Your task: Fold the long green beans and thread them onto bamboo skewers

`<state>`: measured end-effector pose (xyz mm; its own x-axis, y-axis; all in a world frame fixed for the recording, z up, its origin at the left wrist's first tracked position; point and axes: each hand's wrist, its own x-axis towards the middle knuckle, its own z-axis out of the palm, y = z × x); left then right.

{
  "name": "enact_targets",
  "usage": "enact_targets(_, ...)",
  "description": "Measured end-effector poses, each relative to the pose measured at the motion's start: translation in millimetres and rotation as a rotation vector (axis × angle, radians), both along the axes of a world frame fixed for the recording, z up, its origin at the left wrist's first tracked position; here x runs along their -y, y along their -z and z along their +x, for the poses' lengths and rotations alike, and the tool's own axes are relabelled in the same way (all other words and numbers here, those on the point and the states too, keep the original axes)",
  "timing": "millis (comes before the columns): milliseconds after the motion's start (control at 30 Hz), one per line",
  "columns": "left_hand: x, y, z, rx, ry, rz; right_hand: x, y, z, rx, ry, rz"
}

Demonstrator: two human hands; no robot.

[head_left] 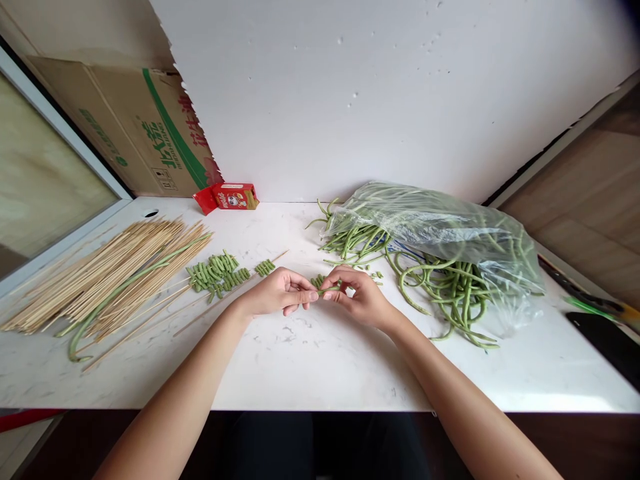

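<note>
In the middle of the counter, my left hand (287, 292) and my right hand (359, 295) meet with their fingertips close together. A short piece of green bean (329, 289) is pinched between them, and the fingers hide part of it. Cut bean pieces (317, 281) lie just behind the fingertips. Left of my left hand, a bamboo skewer (220, 305) runs diagonally, with a row of bean pieces (265, 267) close to its far end. Further left lies a cluster of short bean pieces (214, 273) set side by side in rows.
Many loose bamboo skewers (125, 260) cover the left side, one long bean (135, 272) across them. On the right, long beans (463, 293) spill from a clear plastic bag (430, 213). A red box (235, 197) stands by the back wall. A black object (603, 340) lies far right.
</note>
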<state>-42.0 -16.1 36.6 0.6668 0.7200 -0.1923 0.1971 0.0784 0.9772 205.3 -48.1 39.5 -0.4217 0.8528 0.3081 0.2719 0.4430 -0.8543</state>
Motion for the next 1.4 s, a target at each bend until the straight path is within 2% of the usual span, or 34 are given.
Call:
enact_targets(200,5,-1.3,6,0.049,0.024,0.043,0,1.0,-3,-0.032,-0.044,-0.023)
enact_targets(400,4,-4.0,2,0.069,0.073,0.026,0,4.0,-1,-0.141,-0.156,-0.139)
enact_targets(533,-1,-4.7,-6,0.043,0.041,0.002,-8,2.2,12,-0.294,-0.104,-0.176)
enact_targets(567,-2,-4.4,-7,0.043,0.032,-0.016,-11,1.2,17,-0.319,-0.042,-0.151)
enact_targets(633,-3,-3.4,-8,0.049,0.024,-0.053,-17,0.1,25,-0.236,0.149,-0.035)
enact_targets(733,-3,-2.0,-6,0.045,0.009,-0.065,-25,2.9,34,0.084,0.398,0.150)
enact_targets(800,-3,-1.9,-5,0.036,-0.013,-0.055,-27,6.8,38,0.282,0.472,0.175)
enact_targets(900,-3,-2.8,-4,0.028,-0.021,-0.049,-26,10.2,41,0.492,0.535,0.082)
enact_targets(1000,-4,-3.2,-5,0.034,-0.012,-0.045,-24,7.8,39,0.639,0.566,-0.027)
enact_targets(1100,-4,-2.9,-5,0.022,-0.007,-0.030,-22,3.2,36,0.702,0.554,-0.057)
enact_targets(1267,-4,-3.6,-4,0.013,0.009,-0.018,-17,-2.8,30,0.692,0.512,-0.093)
enact_targets(1400,-4,-5.9,-3,0.005,0.016,-0.052,-11,-6.2,22,0.618,0.415,-0.145)
